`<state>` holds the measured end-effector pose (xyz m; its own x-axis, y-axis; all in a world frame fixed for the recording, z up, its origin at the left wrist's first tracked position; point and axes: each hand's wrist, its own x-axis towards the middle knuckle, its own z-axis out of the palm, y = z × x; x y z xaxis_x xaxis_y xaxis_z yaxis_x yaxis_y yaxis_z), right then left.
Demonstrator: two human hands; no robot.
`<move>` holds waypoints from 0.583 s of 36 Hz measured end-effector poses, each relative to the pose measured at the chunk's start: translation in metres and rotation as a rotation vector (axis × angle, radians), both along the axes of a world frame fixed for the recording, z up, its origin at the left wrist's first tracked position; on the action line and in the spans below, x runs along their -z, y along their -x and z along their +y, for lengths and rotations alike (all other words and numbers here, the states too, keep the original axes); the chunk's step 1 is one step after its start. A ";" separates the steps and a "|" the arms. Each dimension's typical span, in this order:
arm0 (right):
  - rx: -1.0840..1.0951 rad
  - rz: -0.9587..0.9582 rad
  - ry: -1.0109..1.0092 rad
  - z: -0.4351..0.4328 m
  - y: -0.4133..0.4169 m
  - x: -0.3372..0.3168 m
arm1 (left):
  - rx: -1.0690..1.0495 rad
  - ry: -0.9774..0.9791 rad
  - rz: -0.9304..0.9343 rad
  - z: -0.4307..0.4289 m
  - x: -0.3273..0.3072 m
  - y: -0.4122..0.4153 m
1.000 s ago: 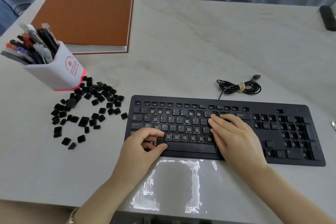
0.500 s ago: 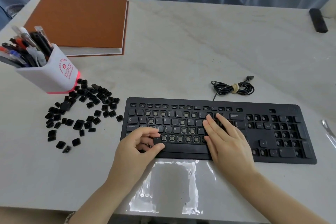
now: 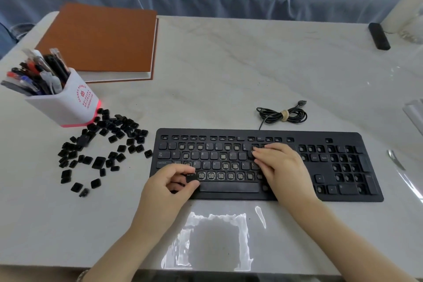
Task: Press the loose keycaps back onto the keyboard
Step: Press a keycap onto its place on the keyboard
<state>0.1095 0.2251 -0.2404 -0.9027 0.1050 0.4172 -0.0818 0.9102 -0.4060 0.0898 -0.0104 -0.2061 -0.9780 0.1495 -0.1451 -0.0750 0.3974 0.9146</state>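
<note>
Your left hand (image 3: pixel 169 186) pinches one keycap (image 3: pixel 190 176); your right hand (image 3: pixel 282 170) lies flat on one keyboard (image 3: pixel 229 188). Perhaps fifty loose keycaps (image 3: pixel 98 162) dot the pale worktop (image 3: pixel 229 75).

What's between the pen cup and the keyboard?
Head view: loose keycaps, scattered from the pen cup nearly to the keyboard.

Around the black plastic keyboard (image 3: pixel 309 138): bare pale marble-patterned tabletop (image 3: pixel 229 71) lies open at 12 o'clock; scattered small black keycaps (image 3: pixel 98 162) block 9 o'clock, a white square pen holder (image 3: pixel 68 107) 10 o'clock, a coiled black cable (image 3: pixel 282 115) 1 o'clock.
</note>
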 end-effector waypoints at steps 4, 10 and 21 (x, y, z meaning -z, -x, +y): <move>-0.100 -0.012 -0.032 0.006 0.007 -0.002 | 0.061 0.058 0.049 0.004 0.004 0.000; -0.126 -0.015 -0.086 0.009 0.011 -0.004 | 0.140 0.122 0.149 0.008 0.008 0.001; -0.213 -0.105 -0.099 0.014 0.019 -0.013 | 0.181 0.204 0.302 0.019 0.022 0.005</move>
<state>0.0909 0.2392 -0.2272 -0.9390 -0.1290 0.3189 -0.2382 0.9126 -0.3323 0.0850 0.0090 -0.2284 -0.9417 0.3212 0.1004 0.2731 0.5551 0.7857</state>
